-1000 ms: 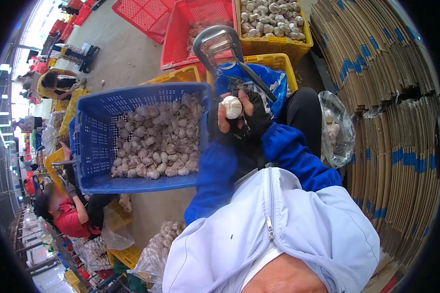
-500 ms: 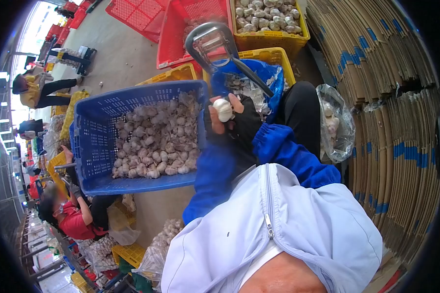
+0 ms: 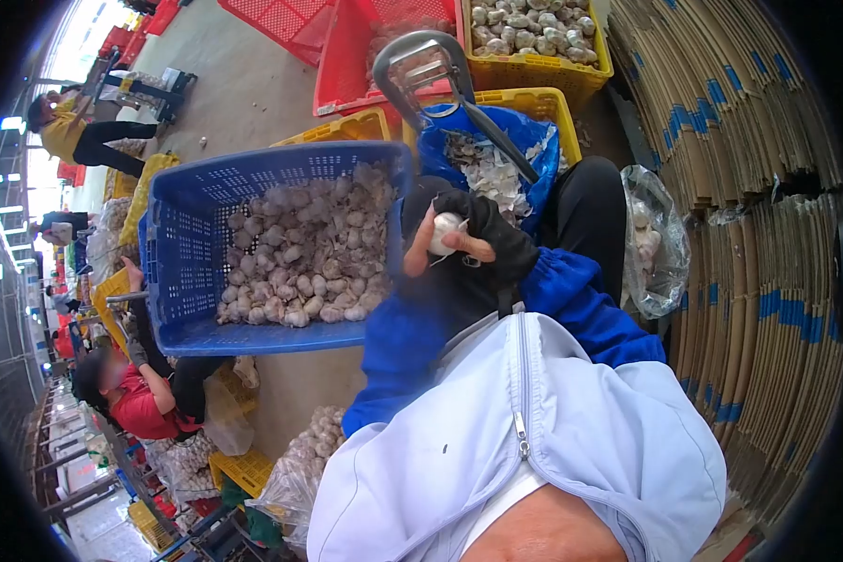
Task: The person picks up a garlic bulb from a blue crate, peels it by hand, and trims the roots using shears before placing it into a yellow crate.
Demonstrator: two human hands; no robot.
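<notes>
A whitish garlic bulb (image 3: 448, 231) is between my two hands, in front of my lap. My right hand (image 3: 487, 232), in a black fingerless glove, is closed around it with the thumb across the bulb. My left hand (image 3: 420, 248) is on the other side, fingers pressed against the bulb; its glove and sleeve are blurred. Just left of the hands is a blue perforated crate (image 3: 272, 343) holding many garlic bulbs (image 3: 309, 253). Beyond the hands, a blue bag (image 3: 543, 201) holds loose papery skins (image 3: 492, 173).
A grey metal handle (image 3: 423, 58) on a bar slants over the blue bag. Yellow (image 3: 543, 73) and red (image 3: 332, 80) crates stand beyond. Stacked flat cardboard (image 3: 768, 309) fills the right side, beside a clear bag (image 3: 665, 272). People (image 3: 145, 398) are at left.
The garlic bulb and both hands have come slightly nearer my body, and the bulb has turned in my fingers. My right thumb now lies across it. The view has shifted a little.
</notes>
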